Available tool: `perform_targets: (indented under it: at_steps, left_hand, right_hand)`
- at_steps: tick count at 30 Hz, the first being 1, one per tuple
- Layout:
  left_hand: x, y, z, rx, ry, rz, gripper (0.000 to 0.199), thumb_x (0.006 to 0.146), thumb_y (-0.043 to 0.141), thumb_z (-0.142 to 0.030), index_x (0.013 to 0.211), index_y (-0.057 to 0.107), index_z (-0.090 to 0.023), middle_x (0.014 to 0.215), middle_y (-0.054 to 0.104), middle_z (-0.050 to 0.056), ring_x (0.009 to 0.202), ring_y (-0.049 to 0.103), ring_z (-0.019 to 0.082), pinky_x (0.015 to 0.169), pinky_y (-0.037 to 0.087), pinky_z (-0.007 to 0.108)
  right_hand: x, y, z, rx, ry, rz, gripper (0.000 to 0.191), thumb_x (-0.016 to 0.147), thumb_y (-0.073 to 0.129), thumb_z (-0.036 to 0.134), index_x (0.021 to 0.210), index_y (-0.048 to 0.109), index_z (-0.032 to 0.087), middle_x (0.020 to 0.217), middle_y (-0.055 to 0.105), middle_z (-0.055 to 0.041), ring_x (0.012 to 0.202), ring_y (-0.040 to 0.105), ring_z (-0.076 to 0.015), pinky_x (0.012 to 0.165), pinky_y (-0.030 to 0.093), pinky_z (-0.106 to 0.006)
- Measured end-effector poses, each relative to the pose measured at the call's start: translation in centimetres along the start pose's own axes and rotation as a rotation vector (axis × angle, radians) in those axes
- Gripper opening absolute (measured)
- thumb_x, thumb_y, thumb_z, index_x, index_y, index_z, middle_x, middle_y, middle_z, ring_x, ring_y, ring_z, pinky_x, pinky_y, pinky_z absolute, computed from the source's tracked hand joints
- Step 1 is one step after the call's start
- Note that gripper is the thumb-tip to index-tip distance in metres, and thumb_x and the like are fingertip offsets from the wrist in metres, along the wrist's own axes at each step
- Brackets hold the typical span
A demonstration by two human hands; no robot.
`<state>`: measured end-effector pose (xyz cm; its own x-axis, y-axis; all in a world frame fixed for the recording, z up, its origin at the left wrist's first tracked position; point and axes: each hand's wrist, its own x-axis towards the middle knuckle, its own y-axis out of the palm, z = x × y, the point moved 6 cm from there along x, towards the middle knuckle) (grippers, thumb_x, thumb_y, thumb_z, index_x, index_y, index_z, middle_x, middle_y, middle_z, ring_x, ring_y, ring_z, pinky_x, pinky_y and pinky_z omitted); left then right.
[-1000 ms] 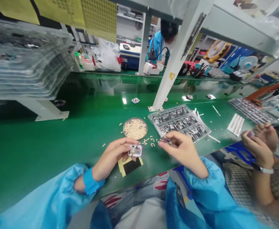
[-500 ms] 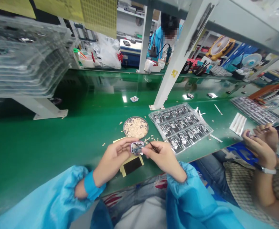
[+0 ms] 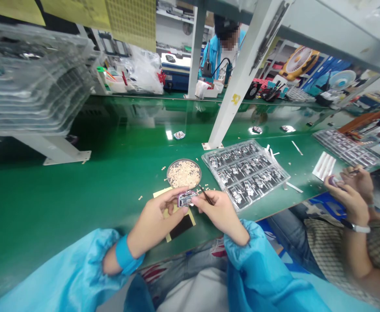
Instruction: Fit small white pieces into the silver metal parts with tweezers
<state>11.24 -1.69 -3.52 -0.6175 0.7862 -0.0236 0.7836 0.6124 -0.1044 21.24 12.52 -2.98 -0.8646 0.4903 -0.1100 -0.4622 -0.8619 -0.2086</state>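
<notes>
My left hand (image 3: 159,216) is closed on a small electronic device (image 3: 186,199) with a purple rim and bare inner parts facing up. Tweezers (image 3: 205,195) are tucked in my right hand (image 3: 217,212), their dark tips pointing up and away. The thumb and finger of that hand also touch the device's right edge. Beneath both hands lies a yellow-edged card with a black patch (image 3: 182,227), partly covered. Just beyond them stands a round dish (image 3: 168,176) full of small beige pieces, with several more scattered around it.
A clear tray (image 3: 216,174) of small metal-and-black parts lies to the right. Behind it rises a white shelf post (image 3: 224,117). Clear trays are stacked (image 3: 34,95) at the left. At right, a co-worker's hands (image 3: 351,190) hold a small part.
The device has tilted in my fingers, and my left thumb has shifted toward its lower edge. My right hand has moved slightly left, tweezers still held. The co-worker's hands have shifted a little.
</notes>
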Motion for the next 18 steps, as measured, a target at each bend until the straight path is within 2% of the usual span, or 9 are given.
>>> perform_targets:
  at_steps: [9,14,18]
  left_hand:
    - [-0.02,0.07,0.15,-0.023,-0.029,-0.024,0.061,0.079,0.078,-0.031,0.136,0.06,-0.019,0.122,0.072,0.011,0.113,0.067,0.029,0.096,0.057,0.04]
    - [0.01,0.26,-0.19,0.024,-0.052,-0.015,0.058,0.078,0.077,-0.031,0.133,0.061,-0.018,0.13,0.068,0.011,0.12,0.063,0.03,0.103,0.053,0.043]
    - [0.09,0.34,-0.27,0.031,-0.063,-0.008,0.055,0.08,0.076,-0.032,0.131,0.062,-0.019,0.129,0.069,0.011,0.117,0.065,0.029,0.103,0.052,0.042]
  right_hand:
    - [0.04,-0.02,-0.06,-0.006,-0.008,0.015,0.039,0.083,0.07,0.046,0.059,0.06,0.017,0.055,0.056,0.0023,0.054,0.046,-0.0104,0.053,0.037,-0.023]
    - [-0.07,0.06,-0.55,0.017,0.004,0.006,0.039,0.082,0.071,0.048,0.06,0.061,0.017,0.056,0.057,0.0018,0.054,0.047,-0.0108,0.053,0.037,-0.023]
    - [-0.11,0.19,-0.54,0.027,0.004,-0.019,0.039,0.081,0.071,0.048,0.06,0.06,0.017,0.056,0.057,0.0015,0.055,0.048,-0.0115,0.054,0.037,-0.024]
